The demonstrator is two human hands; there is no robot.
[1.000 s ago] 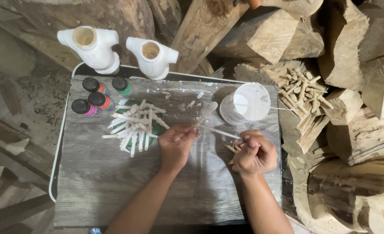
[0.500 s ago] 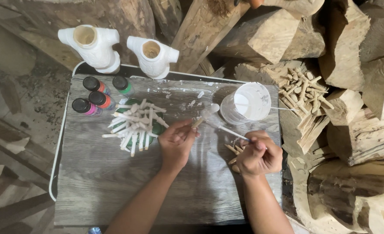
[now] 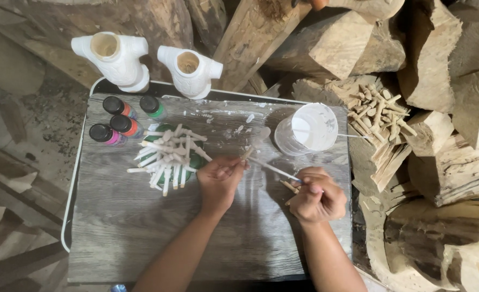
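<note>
Peg (image 3: 248,153) pinched in left hand (image 3: 218,181) fingers, held over desk (image 3: 115,227) middle. Right hand (image 3: 316,196) grips thin brush (image 3: 274,169), tip meeting peg; a few bare pegs under that hand. Painted white pegs (image 3: 166,159) piled on green lid just left of left hand. Four paint bottles (image 3: 121,123) at desk's far left corner. White cup (image 3: 307,128) near far right. Two white carved figures (image 3: 188,70) behind desk. Raw pegs (image 3: 380,111) heaped on logs, right.

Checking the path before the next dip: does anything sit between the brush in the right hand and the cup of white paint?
Nothing visible does. The right hand holds the brush, whose tip lies by the left hand. The cup of white paint stands just beyond on the board, with only bare, paint-flecked wood between.
</note>
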